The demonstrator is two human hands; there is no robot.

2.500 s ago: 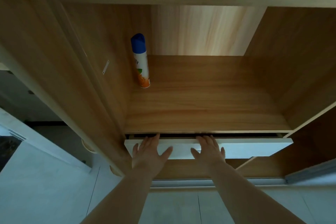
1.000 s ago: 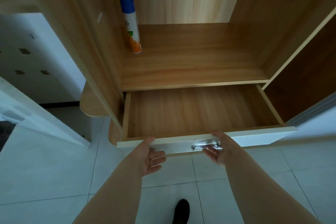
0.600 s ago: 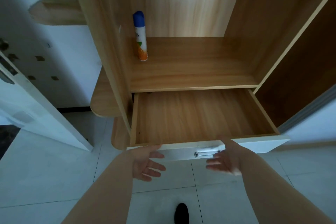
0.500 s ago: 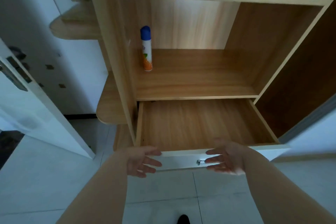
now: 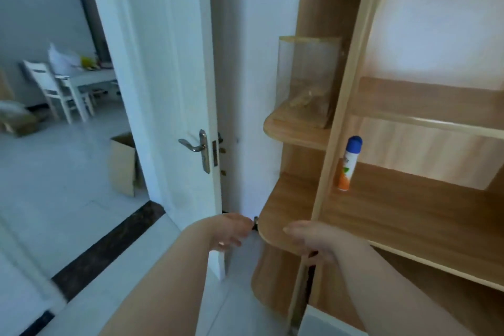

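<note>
Left hand (image 5: 228,232) and right hand (image 5: 313,240), fingers loose, just in front of cabinet (image 5: 409,207). Can (image 5: 349,163) upright inside cabinet. Door (image 5: 169,90) left of cabinet.

White panelled door (image 5: 163,90), open, w/ metal lever handle (image 5: 191,144). R of door: white wall (image 5: 245,63), light-wood shelf unit (image 5: 409,213). L of door: brown cardboard box (image 5: 122,163), pale tiled floor (image 5: 54,185), dark stone threshold strip (image 5: 109,243). Beyond door: white table (image 5: 92,76), white slatted chair (image 5: 58,90).

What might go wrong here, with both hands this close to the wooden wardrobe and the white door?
The right hand is right at the rounded wooden corner shelf; a quick move may knock knuckles on its edge. The left hand is by the white door and might get pinched if it swings. A bump could topple the upright blue-capped spray can.
</note>
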